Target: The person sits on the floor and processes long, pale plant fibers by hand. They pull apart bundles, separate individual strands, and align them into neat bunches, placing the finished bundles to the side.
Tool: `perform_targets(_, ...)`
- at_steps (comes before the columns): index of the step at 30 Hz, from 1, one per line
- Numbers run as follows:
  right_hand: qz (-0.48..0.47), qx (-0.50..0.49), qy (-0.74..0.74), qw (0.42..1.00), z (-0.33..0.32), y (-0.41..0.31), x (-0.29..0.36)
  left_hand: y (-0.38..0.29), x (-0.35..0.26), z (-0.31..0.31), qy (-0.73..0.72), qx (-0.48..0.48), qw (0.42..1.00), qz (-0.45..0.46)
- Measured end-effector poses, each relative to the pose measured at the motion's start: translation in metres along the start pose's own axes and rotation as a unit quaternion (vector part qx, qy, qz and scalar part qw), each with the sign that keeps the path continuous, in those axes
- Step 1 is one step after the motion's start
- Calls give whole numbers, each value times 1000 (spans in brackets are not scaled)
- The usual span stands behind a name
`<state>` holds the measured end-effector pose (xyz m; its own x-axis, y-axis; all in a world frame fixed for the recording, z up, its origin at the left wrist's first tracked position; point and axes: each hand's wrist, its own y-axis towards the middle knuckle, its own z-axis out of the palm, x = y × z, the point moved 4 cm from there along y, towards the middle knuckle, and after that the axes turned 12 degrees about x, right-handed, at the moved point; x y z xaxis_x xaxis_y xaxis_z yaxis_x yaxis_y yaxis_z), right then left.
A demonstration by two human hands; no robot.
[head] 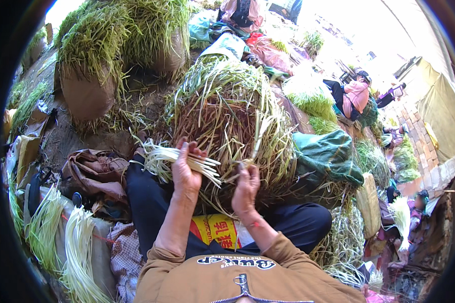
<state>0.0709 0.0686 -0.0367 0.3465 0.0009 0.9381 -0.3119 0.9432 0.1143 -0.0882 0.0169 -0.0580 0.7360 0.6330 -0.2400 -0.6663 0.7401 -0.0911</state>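
Observation:
My left hand (187, 170) is closed around a small bundle of pale, blanched chive-like stalks (161, 157), held level above my left knee. The cut-looking white ends stick out to the right of my fingers. My right hand (246, 185) pinches a thin pale stalk (257, 140) between thumb and fingers; the stalk rises upward from the fingertips. Right in front of both hands stands a large heap of stalks (216, 117), with brownish dry leaves on its near side and green-white ones over the top.
At left, two bundles of long pale stalks (79, 242) lie over a grey padded surface (104, 257). A green cloth (326, 155) covers the heap's right side. Big wrapped green bundles (87, 91) stand at upper left. Other people (354, 94) work at right.

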Motion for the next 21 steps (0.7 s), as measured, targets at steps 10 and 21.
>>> perform_targets(10,78,84,27,993,-6,8,-5,-11,18,3,-28,2,998,-51)
perform_targets(21,144,322,-215,911,2,-20,35,-16,-11,31,-57,82,994,-46)
